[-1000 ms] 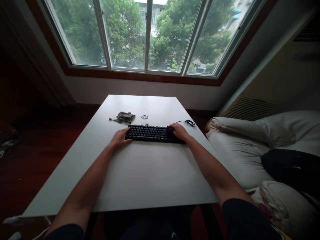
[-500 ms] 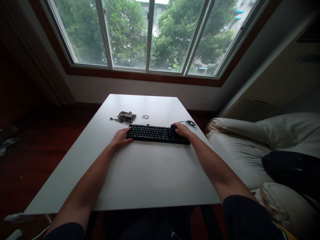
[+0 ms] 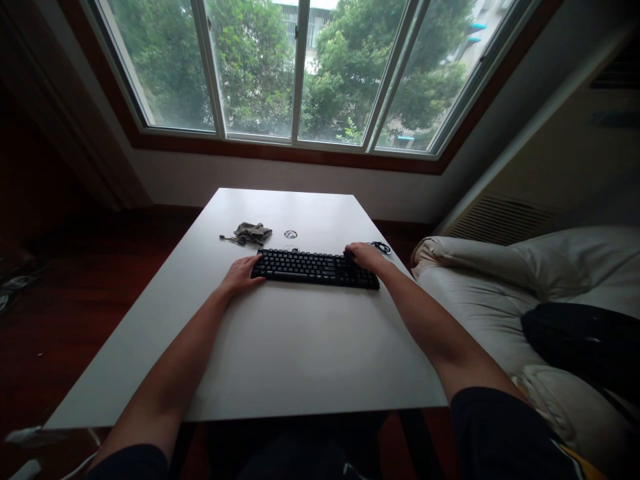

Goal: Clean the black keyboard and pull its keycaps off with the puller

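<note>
A black keyboard (image 3: pixel 313 268) lies across the middle of the white table (image 3: pixel 280 347). My left hand (image 3: pixel 239 275) rests on the table at the keyboard's left end, with thumb and fingers closed against that edge. My right hand (image 3: pixel 367 255) sits over the keyboard's far right corner with its fingers curled down. A small dark thing shows under its fingertips, too small to name. A thin black cable (image 3: pixel 381 247) lies just beyond this hand.
A crumpled grey cloth (image 3: pixel 251 233) and a small dark ring-shaped item (image 3: pixel 290 234) lie on the table behind the keyboard. A white cushioned sofa (image 3: pixel 480 293) with a black garment (image 3: pixel 580 337) stands close on the right. Large windows fill the far wall.
My right hand has slid to the right along the keyboard, from its right half to the far right corner. My left hand has stayed at the left end.
</note>
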The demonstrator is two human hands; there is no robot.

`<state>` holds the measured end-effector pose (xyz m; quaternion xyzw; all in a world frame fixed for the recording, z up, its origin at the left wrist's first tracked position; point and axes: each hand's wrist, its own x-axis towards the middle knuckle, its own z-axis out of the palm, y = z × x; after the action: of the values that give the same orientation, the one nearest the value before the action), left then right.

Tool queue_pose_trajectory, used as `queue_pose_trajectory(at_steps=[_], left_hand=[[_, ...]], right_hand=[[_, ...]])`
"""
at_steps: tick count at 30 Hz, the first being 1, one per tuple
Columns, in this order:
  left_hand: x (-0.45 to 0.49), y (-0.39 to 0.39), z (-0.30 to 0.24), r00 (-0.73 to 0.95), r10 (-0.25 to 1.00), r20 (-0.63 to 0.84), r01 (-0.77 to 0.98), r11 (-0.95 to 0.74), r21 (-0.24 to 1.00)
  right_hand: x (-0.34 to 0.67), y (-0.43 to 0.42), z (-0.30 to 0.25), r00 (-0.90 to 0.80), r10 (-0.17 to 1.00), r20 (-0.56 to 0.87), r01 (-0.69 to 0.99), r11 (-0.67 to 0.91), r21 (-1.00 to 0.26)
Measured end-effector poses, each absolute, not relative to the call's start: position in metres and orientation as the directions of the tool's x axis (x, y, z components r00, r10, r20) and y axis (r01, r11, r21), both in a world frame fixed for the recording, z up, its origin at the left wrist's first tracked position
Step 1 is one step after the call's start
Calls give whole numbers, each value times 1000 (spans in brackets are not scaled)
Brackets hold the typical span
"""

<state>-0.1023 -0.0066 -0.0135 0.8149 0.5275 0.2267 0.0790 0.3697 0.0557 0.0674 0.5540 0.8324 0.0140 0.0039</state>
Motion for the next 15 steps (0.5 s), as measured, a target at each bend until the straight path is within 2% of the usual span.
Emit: queue_pose_trajectory(at_steps=[4,15], left_hand=[[-102,-7,-14,329,902,279,827,-418,376],[-102,-6,-12,335,902,273,830,-419,368]], right_hand=[[359,54,70,-430,903,13,901,428,76],[307,53,62,-495,862,109,868,496,25]])
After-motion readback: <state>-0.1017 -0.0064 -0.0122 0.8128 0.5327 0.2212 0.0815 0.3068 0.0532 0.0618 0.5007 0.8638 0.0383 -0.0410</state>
